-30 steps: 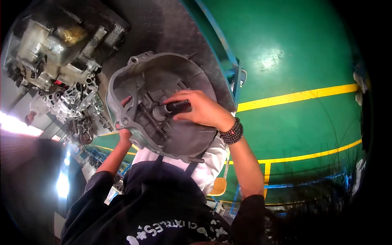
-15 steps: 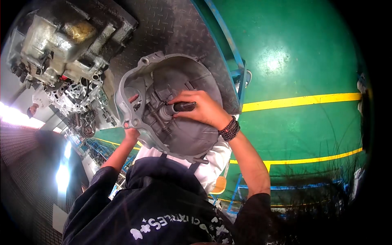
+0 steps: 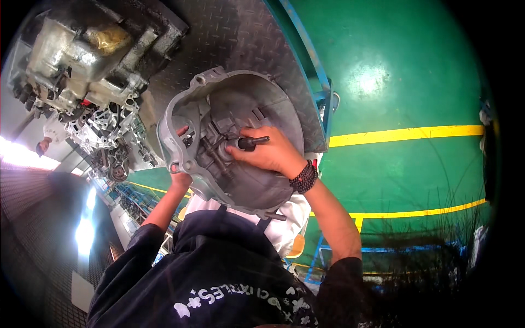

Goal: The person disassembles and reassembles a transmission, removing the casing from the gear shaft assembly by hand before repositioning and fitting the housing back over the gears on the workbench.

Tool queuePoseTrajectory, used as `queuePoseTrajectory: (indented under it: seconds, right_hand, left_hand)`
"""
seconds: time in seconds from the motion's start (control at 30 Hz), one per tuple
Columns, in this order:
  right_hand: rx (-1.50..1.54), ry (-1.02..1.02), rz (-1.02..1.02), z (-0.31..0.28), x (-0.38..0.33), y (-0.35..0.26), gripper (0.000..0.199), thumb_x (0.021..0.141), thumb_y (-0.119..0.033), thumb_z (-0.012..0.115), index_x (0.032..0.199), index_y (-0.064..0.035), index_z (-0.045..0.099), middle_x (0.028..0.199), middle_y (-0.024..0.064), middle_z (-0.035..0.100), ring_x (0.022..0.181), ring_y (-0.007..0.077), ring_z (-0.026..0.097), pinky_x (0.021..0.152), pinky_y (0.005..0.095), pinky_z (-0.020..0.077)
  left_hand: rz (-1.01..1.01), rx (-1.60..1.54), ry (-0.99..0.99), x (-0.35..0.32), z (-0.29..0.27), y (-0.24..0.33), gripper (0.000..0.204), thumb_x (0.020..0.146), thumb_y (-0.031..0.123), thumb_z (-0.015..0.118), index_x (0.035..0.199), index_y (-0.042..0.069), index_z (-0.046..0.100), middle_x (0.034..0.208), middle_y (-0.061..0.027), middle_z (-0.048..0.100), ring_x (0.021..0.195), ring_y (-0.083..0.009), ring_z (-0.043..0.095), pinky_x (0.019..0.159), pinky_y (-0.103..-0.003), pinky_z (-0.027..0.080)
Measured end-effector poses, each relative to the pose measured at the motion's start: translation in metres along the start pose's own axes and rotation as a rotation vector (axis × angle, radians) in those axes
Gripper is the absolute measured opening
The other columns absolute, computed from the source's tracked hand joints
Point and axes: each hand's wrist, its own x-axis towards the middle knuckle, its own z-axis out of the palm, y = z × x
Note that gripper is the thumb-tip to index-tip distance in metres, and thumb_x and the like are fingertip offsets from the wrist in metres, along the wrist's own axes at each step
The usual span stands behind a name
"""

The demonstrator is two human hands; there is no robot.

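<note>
A grey cast-metal bell housing (image 3: 273,104) rests tilted over the near edge of the metal bench, its wide hollow side facing up. My left hand (image 3: 180,170) grips its left side; fingertips show through an opening in the wall, and the rest is behind the casting. Inside the bowl, my right hand (image 3: 270,156) is closed, thumb and fingers curled round a collar at the middle. A dark stepped shaft (image 3: 254,142) sticks out between the fingers, pointing right. The palm hides much of the collar. A lever-like fork (image 3: 213,152) lies beside the fingertips.
A large, oily gearbox assembly (image 3: 82,54) stands at the far left of the dark tread-plate bench (image 3: 219,33). The bench has a blue frame (image 3: 309,54). Green floor with yellow lines (image 3: 404,133) lies to the right. A wooden stool seat (image 3: 296,247) is near my right side.
The housing has shifted slightly right in view. My right hand has turned and curled more tightly at the collar, and the shaft's thinner end now shows. My left hand keeps its hold.
</note>
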Motion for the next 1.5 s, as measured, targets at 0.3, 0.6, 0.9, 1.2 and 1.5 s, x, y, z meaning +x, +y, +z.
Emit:
queuePoseTrajectory:
  seconds: [0.3,0.6,0.9,1.2,1.5]
  right_hand:
    - [-0.062,0.119,-0.069,0.01,0.003,0.006,0.049,0.077,-0.047,0.075,0.093,-0.0013,0.073,0.077,0.0187,0.068,0.078,0.0382,0.066,0.068,0.0408,0.0521]
    - [-0.054,0.05,-0.131,0.003,0.005,0.009,0.046,0.084,-0.05,0.069,0.084,-0.0044,0.071,0.074,0.0174,0.066,0.076,0.0387,0.064,0.067,0.0401,0.0511]
    - [0.25,0.412,-0.087,-0.051,-0.099,-0.064,0.043,0.091,-0.038,0.063,0.116,-0.0021,0.061,0.114,0.0156,0.06,0.104,0.0317,0.06,0.091,0.0418,0.0478]
    - [-0.358,0.762,-0.066,0.071,-0.07,-0.126,0.047,0.088,-0.034,0.07,0.125,-0.0076,0.06,0.089,0.002,0.065,0.069,0.0175,0.063,0.057,0.0293,0.0488]
    - [-0.221,0.826,0.05,0.071,-0.063,-0.13,0.022,0.091,-0.031,0.067,0.085,-0.0108,0.06,0.067,0.0028,0.057,0.051,0.0216,0.057,0.047,0.034,0.0438]
  left_hand:
    - [-0.213,-0.213,0.011,-0.008,-0.007,-0.019,0.041,0.094,0.021,0.06,0.127,-0.001,0.051,0.119,-0.0126,0.06,0.108,-0.0192,0.058,0.096,-0.033,0.046]
    - [-0.263,-0.417,-0.11,0.002,-0.014,-0.05,0.056,0.092,0.041,0.059,0.131,0.002,0.052,0.12,-0.0091,0.06,0.108,-0.0173,0.057,0.093,-0.033,0.047]
    - [-0.497,0.156,-0.128,-0.03,-0.091,-0.084,0.053,0.096,0.04,0.054,0.134,0.003,0.051,0.129,-0.0093,0.059,0.114,-0.0181,0.056,0.095,-0.034,0.045]
    - [-0.912,-0.702,-0.177,-0.048,-0.053,-0.078,0.035,0.099,0.033,0.052,0.127,0.012,0.057,0.119,-0.0025,0.061,0.107,-0.0175,0.059,0.086,-0.033,0.049]
    - [-0.911,-0.603,-0.023,-0.037,-0.06,-0.087,0.034,0.099,0.033,0.052,0.126,0.012,0.057,0.116,-0.0025,0.062,0.104,-0.016,0.059,0.083,-0.032,0.049]
